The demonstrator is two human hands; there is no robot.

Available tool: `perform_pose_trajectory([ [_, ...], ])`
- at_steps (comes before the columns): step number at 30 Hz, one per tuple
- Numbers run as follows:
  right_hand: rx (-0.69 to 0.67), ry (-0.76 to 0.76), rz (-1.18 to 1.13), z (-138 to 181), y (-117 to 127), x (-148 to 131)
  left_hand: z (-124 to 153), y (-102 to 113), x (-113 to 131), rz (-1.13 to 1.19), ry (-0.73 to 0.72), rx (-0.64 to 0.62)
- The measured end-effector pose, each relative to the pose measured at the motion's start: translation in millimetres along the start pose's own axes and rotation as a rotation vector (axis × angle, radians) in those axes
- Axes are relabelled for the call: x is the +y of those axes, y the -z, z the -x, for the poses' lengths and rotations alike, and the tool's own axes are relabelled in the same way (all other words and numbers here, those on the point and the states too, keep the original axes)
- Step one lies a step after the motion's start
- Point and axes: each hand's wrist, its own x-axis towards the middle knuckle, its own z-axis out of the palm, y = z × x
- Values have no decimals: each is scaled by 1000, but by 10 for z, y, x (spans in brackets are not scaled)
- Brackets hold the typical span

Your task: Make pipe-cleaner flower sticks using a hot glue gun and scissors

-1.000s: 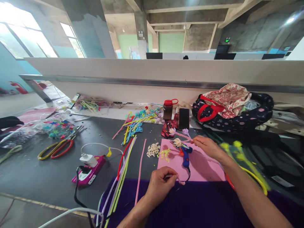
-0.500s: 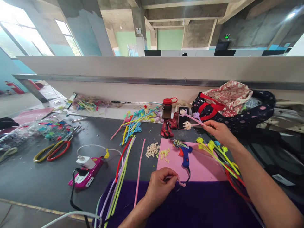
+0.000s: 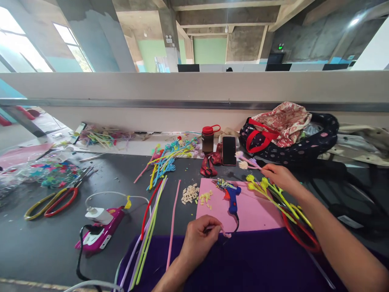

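Observation:
My left hand [image 3: 199, 240] is closed in a pinch on a short pink pipe cleaner piece [image 3: 225, 234] at the near edge of the pink foam sheet [image 3: 252, 211]. My right hand [image 3: 281, 177] is closed on a pink pipe cleaner flower stem [image 3: 246, 161], held low just past the sheet's far right corner. A blue glue gun [image 3: 231, 196] lies on the sheet. Yellow-green pipe cleaner flowers [image 3: 267, 190] lie right under my right hand and forearm.
Long pipe cleaners [image 3: 152, 219] lie left of the sheet, with small cut pieces [image 3: 190, 194] near them. A phone [image 3: 229, 150], a red-capped bottle [image 3: 208, 138] and a spotted bag [image 3: 291, 138] stand at the back. Scissors [image 3: 51, 202] and a pink power strip [image 3: 100, 232] lie at left.
My right hand lifted the pink flower stem off the sheet toward the phone, then lowered it near the yellow flowers. My left hand kept its pinch in place.

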Motion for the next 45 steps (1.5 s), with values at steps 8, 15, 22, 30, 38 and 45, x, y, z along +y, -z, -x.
perform_pose_trajectory([
  [8,-112,-227,274,797,15,526,30,-19,88,49,-17,-68],
  [15,-76,-218,436,859,-219,392,21,-32,30,25,-28,-76],
  [22,-28,-163,332,776,-311,614,30,-21,6,-17,-22,-39],
  [30,-6,-50,65,664,-175,636,22,-23,95,43,2,-46],
  [38,-126,41,-521,263,-179,69,39,-28,57,43,1,-20],
  [45,-132,71,-603,-206,-493,-180,39,-40,-42,27,11,-32],
])
